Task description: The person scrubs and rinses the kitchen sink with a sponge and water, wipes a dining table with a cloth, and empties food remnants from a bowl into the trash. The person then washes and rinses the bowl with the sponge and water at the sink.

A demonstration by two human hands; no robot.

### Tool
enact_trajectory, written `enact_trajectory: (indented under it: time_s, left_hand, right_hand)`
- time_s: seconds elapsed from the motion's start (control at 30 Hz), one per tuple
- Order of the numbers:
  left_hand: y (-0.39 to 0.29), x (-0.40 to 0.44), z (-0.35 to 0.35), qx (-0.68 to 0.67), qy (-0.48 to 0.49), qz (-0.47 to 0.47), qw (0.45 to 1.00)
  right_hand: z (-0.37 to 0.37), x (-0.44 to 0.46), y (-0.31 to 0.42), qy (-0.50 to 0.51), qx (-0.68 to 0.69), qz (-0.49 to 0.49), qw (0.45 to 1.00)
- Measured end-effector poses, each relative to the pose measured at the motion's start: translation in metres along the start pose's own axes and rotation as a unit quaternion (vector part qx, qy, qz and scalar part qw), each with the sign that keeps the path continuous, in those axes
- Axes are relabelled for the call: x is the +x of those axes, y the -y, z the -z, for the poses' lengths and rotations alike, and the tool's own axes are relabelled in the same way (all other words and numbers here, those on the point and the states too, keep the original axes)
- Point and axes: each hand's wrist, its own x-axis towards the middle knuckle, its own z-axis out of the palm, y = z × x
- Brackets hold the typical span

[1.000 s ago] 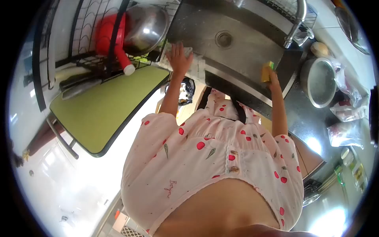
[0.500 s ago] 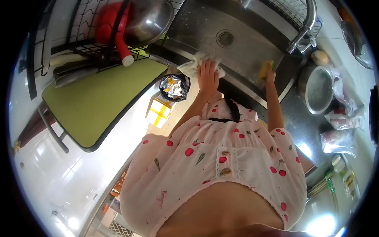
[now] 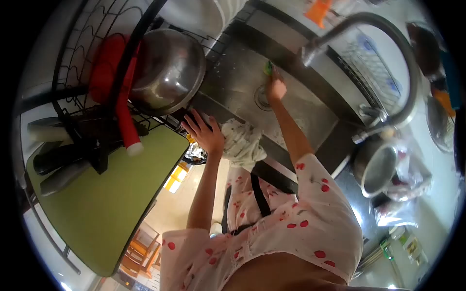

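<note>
Just right of a bin (image 3: 198,161) holding silvery litter (image 3: 195,151), spreads the fingers of the left hand (image 3: 208,137) at the near edge of the sink (image 3: 238,77), beside a crumpled cloth (image 3: 242,145). Pinches a green sponge (image 3: 268,68) in the right hand (image 3: 276,89) beyond the drain (image 3: 261,98), seemingly partway through wiping, with pale specks (image 3: 287,132) left there. Has a metal pot (image 3: 377,169) farther right with unclear contents.

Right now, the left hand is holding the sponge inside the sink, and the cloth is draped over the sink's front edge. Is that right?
Wrong hand: the right hand holds the sponge inside the sink, as the head view shows. The cloth is indeed draped over the sink's front edge.
</note>
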Motion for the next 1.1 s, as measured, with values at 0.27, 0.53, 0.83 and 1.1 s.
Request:
enact_trajectory:
  time_s: [0.27,0.53,0.83,1.1]
  left_hand:
    - [-0.011,0.008,0.013,-0.021,0.014,0.044,0.999]
    - [-0.013,0.007,0.014,-0.02,0.014,0.042,0.999]
    - [-0.014,0.007,0.019,-0.016,0.016,0.031,0.999]
    - [-0.012,0.007,0.016,-0.055,0.016,0.037,0.998]
  right_hand:
    - [-0.164,0.058,0.091,0.048,0.001,0.09,0.995]
    - [-0.13,0.075,0.076,0.372,0.095,0.391,0.836]
    - [0.035,-0.024,-0.062,0.472,0.071,0.278,0.834]
    - [-0.059,0.11,0.07,0.312,0.094,0.196,0.925]
